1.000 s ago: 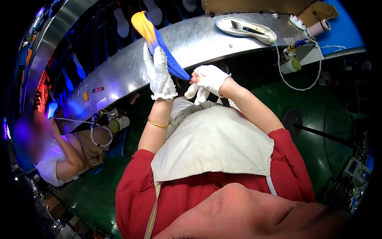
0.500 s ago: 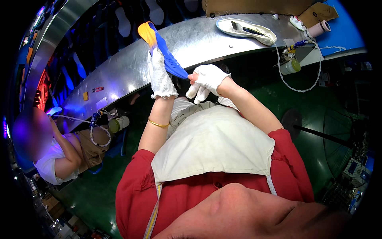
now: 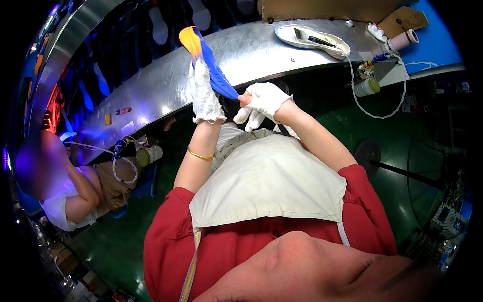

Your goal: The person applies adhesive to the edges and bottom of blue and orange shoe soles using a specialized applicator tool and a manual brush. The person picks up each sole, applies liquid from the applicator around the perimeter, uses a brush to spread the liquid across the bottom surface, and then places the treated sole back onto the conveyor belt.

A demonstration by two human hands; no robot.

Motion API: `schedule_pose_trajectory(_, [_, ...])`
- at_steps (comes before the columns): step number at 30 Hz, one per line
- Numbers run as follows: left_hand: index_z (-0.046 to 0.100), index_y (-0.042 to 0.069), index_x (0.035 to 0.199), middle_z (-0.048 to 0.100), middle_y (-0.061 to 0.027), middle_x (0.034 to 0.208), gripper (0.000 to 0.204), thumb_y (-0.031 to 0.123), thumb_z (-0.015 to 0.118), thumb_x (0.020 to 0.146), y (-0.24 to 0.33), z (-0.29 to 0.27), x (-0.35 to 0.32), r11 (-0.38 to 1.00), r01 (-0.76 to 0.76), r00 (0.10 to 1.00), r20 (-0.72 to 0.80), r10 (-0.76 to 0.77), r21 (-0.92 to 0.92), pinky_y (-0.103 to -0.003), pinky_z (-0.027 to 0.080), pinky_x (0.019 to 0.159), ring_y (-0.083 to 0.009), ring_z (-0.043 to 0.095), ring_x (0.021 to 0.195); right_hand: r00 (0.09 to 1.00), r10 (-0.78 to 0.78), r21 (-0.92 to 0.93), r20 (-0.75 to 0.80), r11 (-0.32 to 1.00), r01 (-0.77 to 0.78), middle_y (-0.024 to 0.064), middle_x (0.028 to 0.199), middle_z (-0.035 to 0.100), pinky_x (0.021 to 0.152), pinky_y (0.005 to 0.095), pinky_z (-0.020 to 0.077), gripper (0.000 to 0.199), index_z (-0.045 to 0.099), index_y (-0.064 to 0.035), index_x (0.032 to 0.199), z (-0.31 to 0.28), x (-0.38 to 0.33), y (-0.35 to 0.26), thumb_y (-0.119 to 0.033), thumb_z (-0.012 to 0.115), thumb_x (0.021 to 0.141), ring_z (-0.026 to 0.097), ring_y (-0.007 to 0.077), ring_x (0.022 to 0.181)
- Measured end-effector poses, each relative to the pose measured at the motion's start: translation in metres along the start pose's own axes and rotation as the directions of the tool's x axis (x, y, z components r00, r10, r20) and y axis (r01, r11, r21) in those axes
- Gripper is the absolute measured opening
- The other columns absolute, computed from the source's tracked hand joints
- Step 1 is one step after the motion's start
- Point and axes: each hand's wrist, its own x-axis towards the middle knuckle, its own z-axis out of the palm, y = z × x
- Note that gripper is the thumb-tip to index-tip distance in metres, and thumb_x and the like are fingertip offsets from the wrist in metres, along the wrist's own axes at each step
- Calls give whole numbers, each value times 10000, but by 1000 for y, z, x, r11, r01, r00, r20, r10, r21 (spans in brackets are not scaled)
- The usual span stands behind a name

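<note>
An orange and blue shoe sole [image 3: 214, 70] is held up in front of me, tilted, its orange end pointing away and its blue end toward me. My left hand [image 3: 205, 93], in a white knit glove, grips it along the left side; the fingers are partly hidden. With bare thumb and fingertip showing from its white glove, my right hand [image 3: 264, 102] pinches the near blue tip. Its other gloved fingers hang down loosely. Beyond, on the metal bench, lies a white shoe-shaped tray [image 3: 322, 44] with a brush [image 3: 300, 34] in it.
The curved metal bench [image 3: 151, 90] borders a dark conveyor with several soles [image 3: 159, 25]. Right are a cardboard box [image 3: 322, 9], a pinkish roll [image 3: 404, 39] and a green-capped jar [image 3: 367, 86]. A co-worker [image 3: 75, 186] sits left. A fan [image 3: 432, 176] stands at right.
The sole and my left hand have shifted very slightly to the right. Both hands keep their hold. The view has moved a little.
</note>
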Motion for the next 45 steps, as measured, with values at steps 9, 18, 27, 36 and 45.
schedule_pose_trajectory(9, [524, 89, 1106, 583, -35, 951, 408, 436, 468, 899, 3, 0, 0, 980, 176, 984, 14, -175, -92, -287, 493, 745, -158, 576, 830, 993, -114, 221, 22, 969, 107, 168, 758, 667, 475, 252, 483, 251, 553, -16, 831, 3, -3, 6, -235, 472, 920, 595, 174, 496])
schedule_pose_trajectory(18, [521, 92, 1105, 587, -43, 973, 419, 449, 414, 913, -1, 1, 0, 947, 260, 962, -37, -272, -191, -310, 486, 784, -172, 571, 867, 981, -177, 105, -80, 977, 185, 179, 760, 660, 475, 268, 489, 231, 490, -11, 815, 9, -7, -1, -221, 553, 887, 609, 197, 513])
schedule_pose_trajectory(27, [511, 89, 1109, 559, -29, 889, 388, 415, 481, 901, -1, 0, -4, 988, 106, 994, 27, -104, -115, -276, 490, 637, -146, 566, 746, 896, -426, -233, -125, 890, 391, 158, 729, 643, 510, 246, 480, 171, 451, -31, 810, 11, -4, 10, -151, 550, 881, 599, 175, 514])
schedule_pose_trajectory(36, [518, 84, 1094, 590, -55, 934, 374, 404, 450, 912, 3, -3, -2, 945, 209, 964, -111, -243, -252, -300, 501, 710, -169, 580, 801, 980, -134, 365, -145, 914, 179, 247, 793, 640, 453, 283, 509, 107, 402, -45, 814, 13, 1, 7, -91, 464, 887, 607, 230, 493])
schedule_pose_trajectory(45, [525, 89, 1063, 570, -33, 868, 378, 426, 474, 902, -3, -6, -3, 980, 117, 991, -48, -126, -160, -275, 493, 648, -144, 570, 741, 944, -242, 10, -223, 968, 251, 167, 718, 626, 479, 257, 506, 199, 423, -43, 793, 18, 6, 11, -109, 605, 843, 614, 183, 547])
